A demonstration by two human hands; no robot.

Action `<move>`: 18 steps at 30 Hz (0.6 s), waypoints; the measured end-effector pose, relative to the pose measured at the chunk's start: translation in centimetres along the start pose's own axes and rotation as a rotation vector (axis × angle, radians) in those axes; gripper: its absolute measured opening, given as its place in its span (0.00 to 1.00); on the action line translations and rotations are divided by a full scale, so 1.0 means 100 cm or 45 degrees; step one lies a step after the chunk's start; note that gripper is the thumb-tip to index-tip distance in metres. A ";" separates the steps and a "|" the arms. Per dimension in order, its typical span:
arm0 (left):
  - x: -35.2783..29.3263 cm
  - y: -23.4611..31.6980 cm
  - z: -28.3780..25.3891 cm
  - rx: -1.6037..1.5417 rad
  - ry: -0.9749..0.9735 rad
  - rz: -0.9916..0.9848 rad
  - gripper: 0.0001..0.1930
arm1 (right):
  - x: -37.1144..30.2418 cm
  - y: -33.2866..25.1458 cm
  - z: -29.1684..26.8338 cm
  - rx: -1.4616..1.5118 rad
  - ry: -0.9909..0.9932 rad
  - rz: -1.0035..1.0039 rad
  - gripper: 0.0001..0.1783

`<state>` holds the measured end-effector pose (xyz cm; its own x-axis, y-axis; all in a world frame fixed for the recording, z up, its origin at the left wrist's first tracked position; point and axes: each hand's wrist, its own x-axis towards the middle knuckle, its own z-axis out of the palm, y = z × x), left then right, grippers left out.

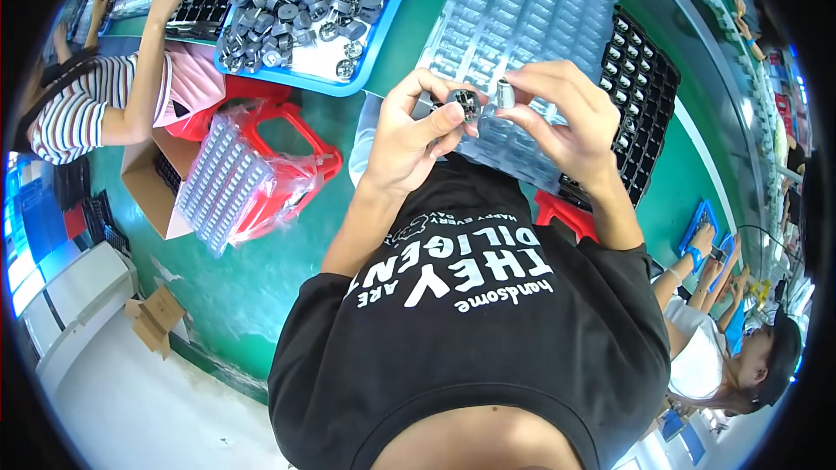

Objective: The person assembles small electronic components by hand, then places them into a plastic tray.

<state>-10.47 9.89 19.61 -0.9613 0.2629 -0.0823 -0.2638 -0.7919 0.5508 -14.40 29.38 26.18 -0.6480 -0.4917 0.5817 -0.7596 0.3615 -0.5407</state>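
Observation:
Over the table, my left hand (409, 130) is closed round a small dark round part (468, 106) whose face with metal pieces is turned toward my right hand. My right hand (570, 113) pinches a small silver metal piece (504, 94) between thumb and fingers, a short gap away from the dark part. Beneath both hands lies a stack of clear plastic trays (531, 9) with rows of pockets. A black tray (644, 78) holding rows of silver pieces sticks out to the right of it. A blue bin (373, 70) full of loose grey round parts stands at the far left.
On the left, a red stool (324, 161) carries wrapped clear trays (225, 178), beside an open cardboard box (144, 176). A co-worker in a striped shirt (74, 126) reaches over trays there. More people work along the right, by a conveyor line (740, 61).

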 end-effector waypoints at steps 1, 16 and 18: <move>0.000 0.000 -0.001 -0.019 -0.020 -0.014 0.13 | 0.001 0.000 -0.001 0.000 -0.002 0.003 0.19; -0.001 0.004 0.002 0.198 -0.037 0.109 0.16 | 0.009 -0.002 0.002 -0.181 -0.169 -0.385 0.20; -0.002 0.004 0.001 0.249 -0.049 0.104 0.17 | 0.008 -0.003 0.002 -0.188 -0.159 -0.385 0.20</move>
<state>-10.40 9.55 19.92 -0.9741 0.2259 -0.0014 -0.1612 -0.6905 0.7051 -14.66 28.66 26.68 -0.3875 -0.6840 0.6181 -0.9219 0.2909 -0.2560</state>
